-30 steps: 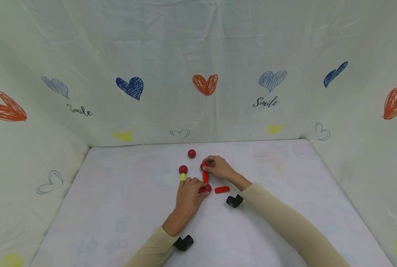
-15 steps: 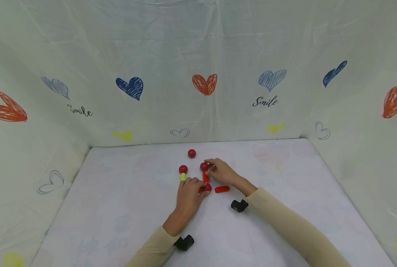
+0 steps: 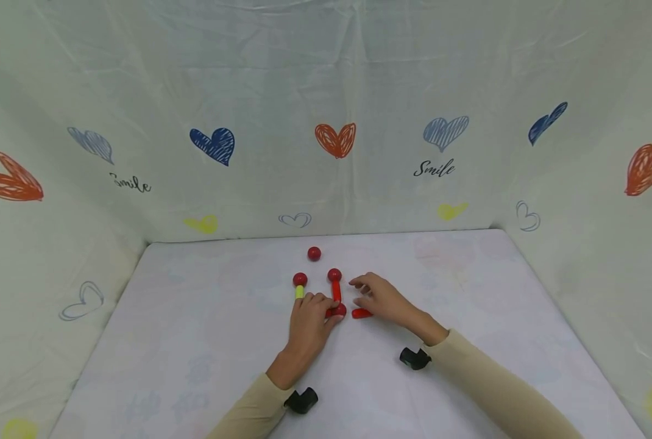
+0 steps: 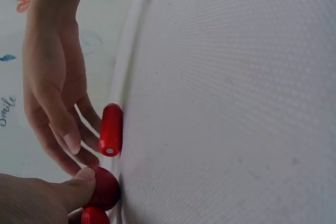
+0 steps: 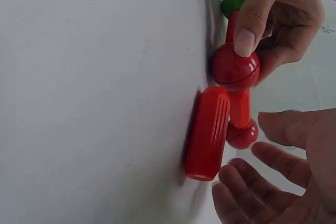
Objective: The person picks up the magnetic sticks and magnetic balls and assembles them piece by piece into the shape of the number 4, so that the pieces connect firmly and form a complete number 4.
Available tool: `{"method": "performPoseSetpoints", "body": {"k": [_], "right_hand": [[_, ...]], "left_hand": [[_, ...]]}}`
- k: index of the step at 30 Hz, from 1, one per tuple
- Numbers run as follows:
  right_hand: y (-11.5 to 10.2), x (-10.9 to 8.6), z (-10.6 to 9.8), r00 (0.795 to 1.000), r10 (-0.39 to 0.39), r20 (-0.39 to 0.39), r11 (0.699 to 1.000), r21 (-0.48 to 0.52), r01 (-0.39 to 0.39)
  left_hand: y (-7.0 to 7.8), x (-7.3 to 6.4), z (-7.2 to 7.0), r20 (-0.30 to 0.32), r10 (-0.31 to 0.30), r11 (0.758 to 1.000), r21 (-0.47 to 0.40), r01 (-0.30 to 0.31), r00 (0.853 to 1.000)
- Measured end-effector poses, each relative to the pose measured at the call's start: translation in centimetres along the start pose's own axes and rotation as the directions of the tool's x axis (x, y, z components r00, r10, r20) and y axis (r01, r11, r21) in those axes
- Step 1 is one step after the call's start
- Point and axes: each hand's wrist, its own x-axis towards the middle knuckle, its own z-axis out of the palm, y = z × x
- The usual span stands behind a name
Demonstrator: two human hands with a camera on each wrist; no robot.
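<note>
My left hand (image 3: 306, 323) pinches a red ball (image 5: 228, 69) between thumb and fingers, low on the table. From that ball a red rod (image 3: 336, 291) runs away to another red ball (image 3: 334, 275). A second red rod (image 5: 230, 24) leads from the pinched ball towards a green ball (image 5: 233, 1), partly behind the left hand. My right hand (image 3: 386, 300) holds nothing, its fingers spread and loosely bent. Just beneath it lies a loose red ridged rod (image 5: 207, 135); whether the fingers touch it, I cannot tell.
Left of the joined pieces, a yellow-green rod (image 3: 300, 292) meets a red ball (image 3: 300, 280), its near end hidden by the left hand. Farther back sits a separate red ball (image 3: 314, 253). The white table (image 3: 205, 341) ends at a sheet wall.
My right hand has let go of the far red ball and moved right and nearer, over the loose red rod. The left hand has stayed in place on its ball.
</note>
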Motion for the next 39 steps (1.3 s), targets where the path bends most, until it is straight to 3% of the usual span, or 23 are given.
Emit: {"method": "performPoseSetpoints", "body": {"k": [8, 20, 31, 39], "right_hand": [[1.0, -2.2, 0.2, 0.992, -0.122, 0.015, 0.984, -0.125, 0.123], [1.0, -2.5, 1.0, 0.993, -0.114, 0.008, 0.979, -0.169, 0.114], [0.4, -3.1, 1.7, 0.997, -0.071, -0.016, 0.997, -0.022, 0.071], [-0.1, -3.8, 2.2, 1.000, -0.019, 0.011, 0.989, 0.146, 0.017]], "left_hand": [[0.0, 0.0, -0.1, 0.004, -0.002, 1.000, 0.000, 0.002, 1.000], [0.0, 0.1, 0.0, 0.008, -0.003, 1.000, -0.008, 0.003, 1.000], [-0.1, -0.1, -0.1, 0.020, 0.013, 1.000, -0.005, -0.013, 1.000], [-0.4, -0.1, -0.3, 0.035, 0.021, 0.999, -0.039, -0.020, 0.999]]}}
